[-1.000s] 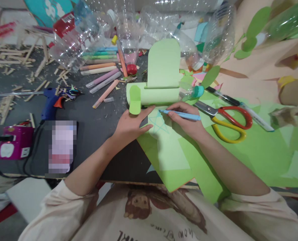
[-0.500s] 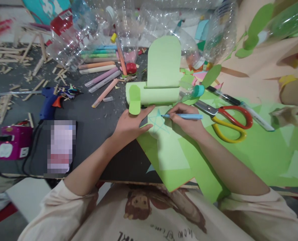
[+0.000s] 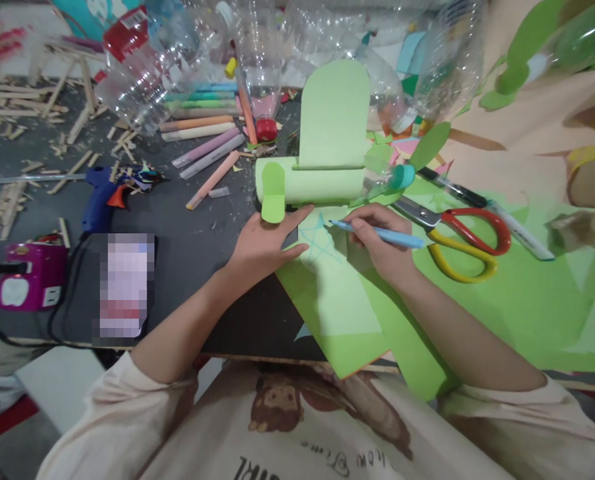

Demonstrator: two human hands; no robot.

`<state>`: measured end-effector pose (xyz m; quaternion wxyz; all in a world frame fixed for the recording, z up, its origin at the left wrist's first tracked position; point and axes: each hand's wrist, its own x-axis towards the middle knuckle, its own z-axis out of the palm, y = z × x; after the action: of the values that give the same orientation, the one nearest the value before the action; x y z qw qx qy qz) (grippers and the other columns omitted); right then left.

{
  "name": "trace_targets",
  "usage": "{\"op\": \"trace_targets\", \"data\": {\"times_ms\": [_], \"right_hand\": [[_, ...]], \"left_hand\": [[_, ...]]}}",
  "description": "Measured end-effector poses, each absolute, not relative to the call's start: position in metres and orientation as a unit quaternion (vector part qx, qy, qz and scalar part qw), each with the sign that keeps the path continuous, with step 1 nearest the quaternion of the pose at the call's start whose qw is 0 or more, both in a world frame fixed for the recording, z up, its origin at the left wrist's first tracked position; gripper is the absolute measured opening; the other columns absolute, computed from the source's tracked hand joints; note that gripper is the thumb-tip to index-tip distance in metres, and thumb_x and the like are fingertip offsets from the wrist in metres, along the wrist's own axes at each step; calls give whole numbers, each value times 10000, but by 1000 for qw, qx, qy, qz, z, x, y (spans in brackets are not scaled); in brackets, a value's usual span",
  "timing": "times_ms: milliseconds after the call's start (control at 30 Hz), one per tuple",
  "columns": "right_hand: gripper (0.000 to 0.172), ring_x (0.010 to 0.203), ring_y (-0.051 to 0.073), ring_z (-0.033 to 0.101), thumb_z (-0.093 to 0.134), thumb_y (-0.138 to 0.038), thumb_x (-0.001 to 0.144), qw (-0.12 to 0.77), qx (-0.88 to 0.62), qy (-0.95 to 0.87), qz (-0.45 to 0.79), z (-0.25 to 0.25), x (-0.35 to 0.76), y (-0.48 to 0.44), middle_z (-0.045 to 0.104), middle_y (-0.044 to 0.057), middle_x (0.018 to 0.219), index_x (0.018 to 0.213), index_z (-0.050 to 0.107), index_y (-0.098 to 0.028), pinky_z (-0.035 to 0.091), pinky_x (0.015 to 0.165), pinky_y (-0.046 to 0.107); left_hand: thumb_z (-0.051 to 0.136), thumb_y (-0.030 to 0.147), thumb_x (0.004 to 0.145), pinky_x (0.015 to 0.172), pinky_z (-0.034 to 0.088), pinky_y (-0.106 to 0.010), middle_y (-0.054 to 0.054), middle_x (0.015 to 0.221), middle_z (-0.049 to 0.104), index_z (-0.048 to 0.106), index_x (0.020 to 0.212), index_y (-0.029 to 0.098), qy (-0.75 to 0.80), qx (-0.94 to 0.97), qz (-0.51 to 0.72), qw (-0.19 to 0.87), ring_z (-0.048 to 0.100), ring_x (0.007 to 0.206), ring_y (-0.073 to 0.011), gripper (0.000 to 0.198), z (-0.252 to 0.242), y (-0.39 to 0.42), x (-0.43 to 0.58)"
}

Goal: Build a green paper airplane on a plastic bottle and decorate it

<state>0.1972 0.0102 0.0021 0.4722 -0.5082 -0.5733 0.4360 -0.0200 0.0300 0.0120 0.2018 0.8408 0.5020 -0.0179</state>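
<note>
My right hand pinches a light blue pen, its tip on a green paper sheet where a blue star outline is drawn. My left hand lies flat with fingers spread, pressing the sheet's left edge beside the star. Just beyond both hands stands a green paper plane model built around a bottle with a teal cap.
Red and yellow scissors and a black marker lie right of my right hand. A blue glue gun, a pink box, coloured markers, clear plastic bottles and wooden sticks crowd the dark table's left and back.
The pen tip has travelled a little right and up along the star outline. My left hand has stayed pressed on the sheet.
</note>
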Motion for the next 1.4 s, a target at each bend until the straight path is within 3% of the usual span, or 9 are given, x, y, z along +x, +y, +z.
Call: {"op": "trace_targets", "data": {"times_ms": [200, 633, 1400], "right_hand": [[154, 681, 145, 652, 693, -354, 832, 413, -478, -615, 472, 2, 186, 2, 720, 26, 818, 888, 677, -212, 515, 616, 268], [139, 564, 117, 555, 667, -316, 826, 352, -496, -641, 467, 3, 182, 6, 684, 7, 686, 850, 709, -186, 410, 526, 246], [145, 550, 121, 544, 674, -319, 792, 352, -500, -621, 490, 2, 183, 8, 678, 12, 658, 798, 710, -179, 413, 513, 253]], "left_hand": [[550, 479, 930, 934, 423, -299, -55, 1096, 676, 436, 1470, 256, 488, 854, 17, 181, 610, 1065, -248, 595, 7, 29, -22], [546, 476, 934, 927, 450, -330, -86, 1132, 676, 415, 1480, 249, 477, 867, 11, 147, 617, 1111, -280, 606, 3, 28, -22], [540, 453, 933, 961, 431, -329, -72, 1156, 677, 416, 1480, 268, 497, 851, 5, 169, 597, 1154, -266, 591, 7, 28, -19]]}}
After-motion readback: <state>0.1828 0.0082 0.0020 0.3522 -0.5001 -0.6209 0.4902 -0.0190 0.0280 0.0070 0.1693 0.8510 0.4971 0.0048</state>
